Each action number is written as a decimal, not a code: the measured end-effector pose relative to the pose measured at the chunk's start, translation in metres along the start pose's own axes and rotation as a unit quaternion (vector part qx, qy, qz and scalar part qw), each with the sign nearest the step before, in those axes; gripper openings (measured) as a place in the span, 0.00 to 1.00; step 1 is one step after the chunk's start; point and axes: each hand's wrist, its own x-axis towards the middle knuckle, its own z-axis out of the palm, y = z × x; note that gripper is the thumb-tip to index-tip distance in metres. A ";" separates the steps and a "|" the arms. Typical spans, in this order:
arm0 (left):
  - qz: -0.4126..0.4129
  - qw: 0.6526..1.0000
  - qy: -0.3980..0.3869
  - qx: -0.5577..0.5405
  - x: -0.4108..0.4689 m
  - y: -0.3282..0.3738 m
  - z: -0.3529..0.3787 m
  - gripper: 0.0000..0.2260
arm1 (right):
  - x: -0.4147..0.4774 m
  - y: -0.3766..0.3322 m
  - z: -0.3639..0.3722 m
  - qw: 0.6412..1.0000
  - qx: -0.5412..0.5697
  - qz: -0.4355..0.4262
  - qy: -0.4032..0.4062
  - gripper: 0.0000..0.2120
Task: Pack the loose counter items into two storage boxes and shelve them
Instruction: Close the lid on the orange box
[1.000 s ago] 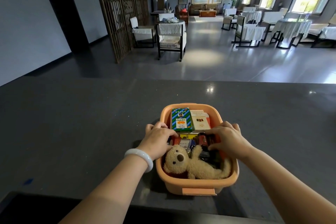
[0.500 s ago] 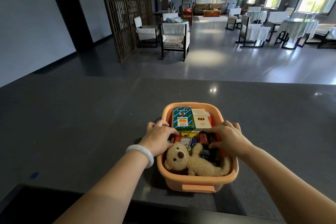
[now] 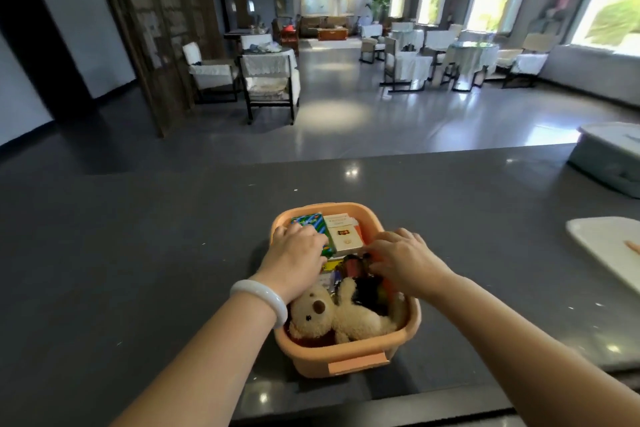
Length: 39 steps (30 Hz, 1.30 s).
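Observation:
An orange storage box (image 3: 356, 357) stands on the dark counter (image 3: 138, 253) in front of me. Inside lie a beige teddy bear (image 3: 346, 319) at the near end, a green card pack (image 3: 311, 220) and a white pack (image 3: 344, 236) at the far end, and small dark and red items between them. My left hand (image 3: 294, 260) rests palm down over the left rim, fingers on the green pack. My right hand (image 3: 405, 260) reaches in from the right, fingertips on the small items. The hands hide part of the contents.
A pale grey-blue storage box (image 3: 609, 159) stands at the counter's far right edge. A white lid (image 3: 609, 246) with a thin orange stick (image 3: 632, 246) on it lies nearer on the right. Beyond the counter is a hall with chairs and tables.
The view has swung to the right, bringing the grey-blue box and white lid into sight. Both hands have slid a little further over the contents; the left now covers part of the green pack.

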 end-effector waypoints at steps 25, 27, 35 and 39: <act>0.128 0.982 -0.095 0.100 0.125 0.470 0.095 0.18 | -0.286 0.378 -0.078 0.944 -0.155 0.280 -0.081 0.22; 0.136 0.980 -0.100 0.102 0.139 0.499 0.103 0.17 | -0.295 0.411 -0.081 0.942 -0.145 0.291 -0.080 0.22; 0.149 0.980 -0.094 0.088 0.231 0.567 0.143 0.17 | -0.288 0.530 -0.081 0.941 -0.141 0.298 -0.081 0.22; 0.110 0.984 -0.117 0.071 0.265 0.582 0.163 0.19 | -0.276 0.580 -0.081 0.936 -0.133 0.313 -0.087 0.23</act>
